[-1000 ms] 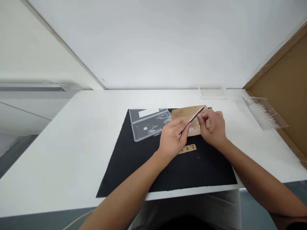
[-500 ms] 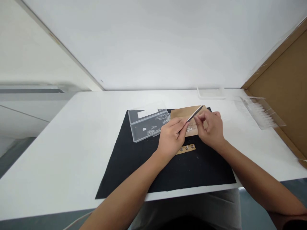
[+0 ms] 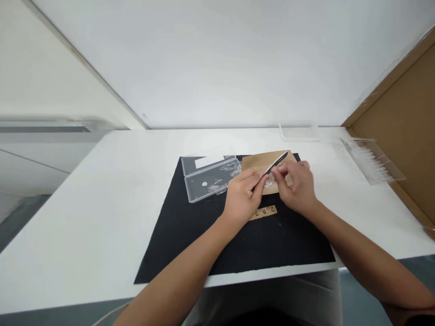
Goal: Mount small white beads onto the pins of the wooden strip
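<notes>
The slim stick (image 3: 277,163) is long and flat, one side pale and the other black, with a narrowed tip. It slants up and away from the left hand (image 3: 242,195), whose thumb and fingers are closed around its lower part, and its free end lies over a brown sheet (image 3: 256,160). The right hand (image 3: 296,186) has its thumb and forefinger drawn together just beside the stick — whether anything is pinched between them I cannot tell.

Counted out: one stick, one brown sheet with a scatter of small whitish bits (image 3: 268,184) too fine to number, and one tan strip (image 3: 261,216) below the hands, three shiny metal pieces (image 3: 265,210) showing on it, its near end partly behind the left hand. Left of the left hand lies one clear case (image 3: 197,186), opened flat in two halves, with one white label (image 3: 204,161), one round white dot (image 3: 204,184) and many clear slivers (image 3: 217,183) that overlap.

A black mat (image 3: 183,231) lies beneath these on the white counter (image 3: 84,203). Beyond the hands sits one clear tray (image 3: 299,140); right of the right hand — well apart — is a row of clear toothed pieces (image 3: 372,164).
</notes>
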The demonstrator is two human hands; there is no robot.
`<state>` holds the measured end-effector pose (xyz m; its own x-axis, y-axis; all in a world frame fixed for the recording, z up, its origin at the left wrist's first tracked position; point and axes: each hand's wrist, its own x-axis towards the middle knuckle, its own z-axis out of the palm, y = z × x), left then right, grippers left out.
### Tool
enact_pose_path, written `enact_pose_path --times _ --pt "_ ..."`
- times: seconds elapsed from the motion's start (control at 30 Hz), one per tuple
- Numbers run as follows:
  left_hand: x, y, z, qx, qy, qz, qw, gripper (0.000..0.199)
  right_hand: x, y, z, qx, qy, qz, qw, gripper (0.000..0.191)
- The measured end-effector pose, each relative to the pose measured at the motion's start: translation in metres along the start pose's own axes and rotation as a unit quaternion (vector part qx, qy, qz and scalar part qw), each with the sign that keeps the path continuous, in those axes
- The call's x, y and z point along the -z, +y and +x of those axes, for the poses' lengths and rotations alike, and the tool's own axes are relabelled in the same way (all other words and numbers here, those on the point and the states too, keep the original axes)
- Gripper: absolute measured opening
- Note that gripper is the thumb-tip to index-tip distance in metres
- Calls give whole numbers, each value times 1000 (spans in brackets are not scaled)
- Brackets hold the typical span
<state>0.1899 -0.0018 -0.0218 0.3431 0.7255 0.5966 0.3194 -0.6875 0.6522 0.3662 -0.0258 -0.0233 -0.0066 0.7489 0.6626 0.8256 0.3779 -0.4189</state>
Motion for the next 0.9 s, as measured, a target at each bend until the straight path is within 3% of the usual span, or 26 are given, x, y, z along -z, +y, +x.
enact_pose_path --times 0.03,0.17,0.3,0.4,0.53,0.67,0.77,0.9 --pt "0 0 0 2 0 -2 1000 27 0 -1 0 7 -16 1 1000 24" --pt "-1 -1 -1 3 2 -1 1000 26 0 1 0 -27 39 -33 998 21" --pt "-1 -1 -2 3 2 -4 1000 24 1 4 1 2 1 -7 1000 22" --pt "-1 -1 -2 1 9 -3 1000 23 2 4 2 -17 37 -29 999 23" --pt "-1 -1 -3 3 2 1 1000 24 2 0 1 13 -31 -2 999 24" --pt "-1 -1 -2 -11 12 9 1000 23 3 0 1 -15 27 -15 999 24" --pt "-2 -1 -2 -10 6 5 1000 24 2 1 1 2 -15 14 1000 22" --pt "-3 -2 -2 -10 16 8 1000 22 0 -1 1 -22 17 3 1000 23"
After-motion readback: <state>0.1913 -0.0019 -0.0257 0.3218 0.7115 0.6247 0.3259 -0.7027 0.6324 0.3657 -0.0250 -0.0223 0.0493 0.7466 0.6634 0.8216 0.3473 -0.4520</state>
